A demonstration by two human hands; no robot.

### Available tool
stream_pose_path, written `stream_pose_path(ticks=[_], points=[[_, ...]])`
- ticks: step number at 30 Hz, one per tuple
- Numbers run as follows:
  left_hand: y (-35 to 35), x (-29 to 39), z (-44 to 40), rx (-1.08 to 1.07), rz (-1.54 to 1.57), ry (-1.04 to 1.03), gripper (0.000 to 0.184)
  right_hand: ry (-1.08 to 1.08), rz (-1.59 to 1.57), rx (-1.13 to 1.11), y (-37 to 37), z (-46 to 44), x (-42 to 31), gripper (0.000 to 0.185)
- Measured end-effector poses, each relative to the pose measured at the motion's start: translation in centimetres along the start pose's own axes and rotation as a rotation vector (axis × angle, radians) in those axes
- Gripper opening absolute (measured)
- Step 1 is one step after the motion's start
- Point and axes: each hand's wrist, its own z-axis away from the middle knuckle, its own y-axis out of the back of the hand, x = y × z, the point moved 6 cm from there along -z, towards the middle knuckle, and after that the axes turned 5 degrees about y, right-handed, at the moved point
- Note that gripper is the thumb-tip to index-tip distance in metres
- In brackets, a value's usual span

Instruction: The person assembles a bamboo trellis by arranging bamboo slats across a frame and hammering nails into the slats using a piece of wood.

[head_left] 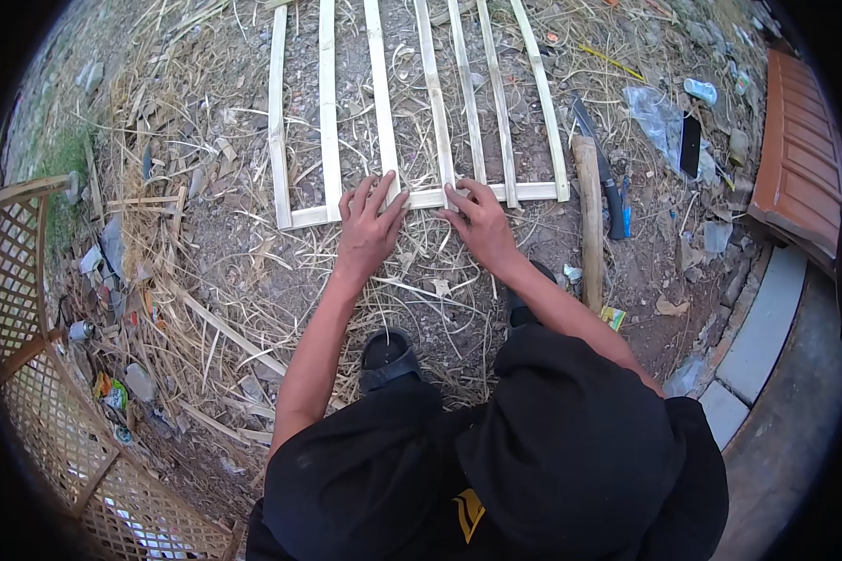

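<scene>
Several pale bamboo strips (329, 112) lie side by side on the ground, running away from me. Their near ends meet a crosswise strip (531, 193). My left hand (370, 229) rests with spread fingers on the crosswise strip and the end of one long strip (380, 93). To its right, my right hand (482, 224) touches the near end of another long strip (437, 103), its fingers apart. Neither hand is wrapped round anything. The strips between the hands cross the near piece at roughly right angles.
Right of the strips lie a wooden stick (589, 224) and a large knife (610, 182). A woven lattice panel (42, 411) stands at the left. Bamboo shavings and litter cover the ground. A reddish-brown ridged object (795, 159) is at the far right, above a concrete edge (765, 323).
</scene>
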Motion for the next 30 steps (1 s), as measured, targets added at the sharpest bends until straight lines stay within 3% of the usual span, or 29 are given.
stream_pose_path(ticks=[2, 3, 4, 7, 10, 12, 17, 22, 30], points=[[-0.4, 0.8, 0.0, -0.023, -0.161, -0.038, 0.036, -0.035, -0.015, -0.033, -0.2, 0.1, 0.1, 0.043], [-1.0, 1.0, -0.3, -0.092, -0.162, -0.056, 0.052, -0.023, -0.002, -0.031, -0.2, 0.1, 0.0, 0.043], [-1.1, 1.2, -0.6, -0.092, -0.160, -0.061, 0.052, -0.026, 0.001, -0.027, -0.2, 0.1, 0.0, 0.043], [-2.0, 2.8, -1.2, -0.254, -0.168, -0.195, 0.078, -0.076, 0.011, -0.041, -0.1, 0.2, 0.0, 0.043], [-1.6, 4.4, -2.7, -0.291, -0.128, -0.178, 0.077, -0.081, -0.100, -0.073, 0.8, 0.2, -0.3, 0.040], [-1.5, 5.5, -3.5, -0.274, -0.121, -0.176, 0.070, 0.010, -0.046, 0.030, 3.2, 0.1, -1.2, 0.036], [-1.9, 6.4, -3.9, -0.328, -0.183, -0.168, 0.078, -0.122, 0.173, 0.012, 6.3, 2.2, 0.9, 0.031], [-3.0, 7.0, -3.5, -0.481, -0.338, -0.194, 0.078, -0.148, 0.173, 0.028, 7.1, 3.5, 3.5, 0.032], [-3.1, 8.2, -3.9, -0.483, -0.451, -0.246, 0.080, -0.192, 0.062, 0.120, 7.6, 4.5, 5.2, 0.035]])
